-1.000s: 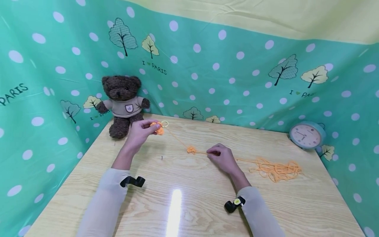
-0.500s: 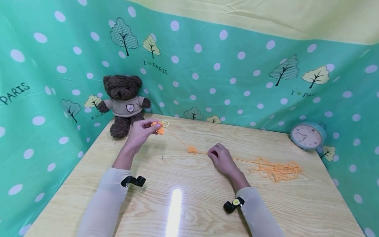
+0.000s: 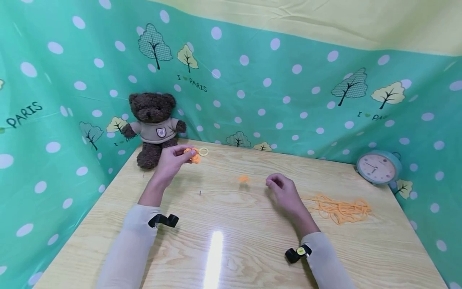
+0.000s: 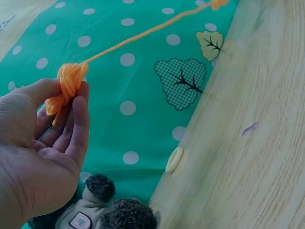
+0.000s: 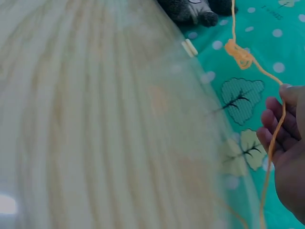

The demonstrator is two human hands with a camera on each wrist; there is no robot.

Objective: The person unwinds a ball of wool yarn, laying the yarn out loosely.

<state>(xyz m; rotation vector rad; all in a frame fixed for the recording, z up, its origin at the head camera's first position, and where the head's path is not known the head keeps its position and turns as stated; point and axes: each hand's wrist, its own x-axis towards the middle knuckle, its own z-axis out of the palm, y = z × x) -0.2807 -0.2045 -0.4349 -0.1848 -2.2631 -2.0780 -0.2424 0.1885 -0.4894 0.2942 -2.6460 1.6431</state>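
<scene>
My left hand [image 3: 169, 161] pinches a small bundle of orange yarn [image 4: 71, 83] between thumb and fingers, in front of the teddy bear. From that bundle a strand runs taut to a tangled knot of yarn [image 3: 244, 179] in the air between the hands. Beyond the knot, the strand reaches my right hand [image 3: 284, 192], where the thumb and index finger pinch it. It then trails down past the palm in the right wrist view. A loose heap of the same orange yarn [image 3: 343, 209] lies on the table to the right.
A brown teddy bear [image 3: 153, 128] in a sweater sits at the back left. Beside the left hand lies a pale yellow ring [image 3: 203, 151]. A round blue alarm clock [image 3: 378, 167] stands at the back right, and a dotted green curtain [image 3: 267, 96] hangs behind the wooden table [image 3: 252, 241].
The right hand has moved right and slightly away from the left hand. The knot has shifted right and now casts a shadow below it. My left hand has stayed nearly still.
</scene>
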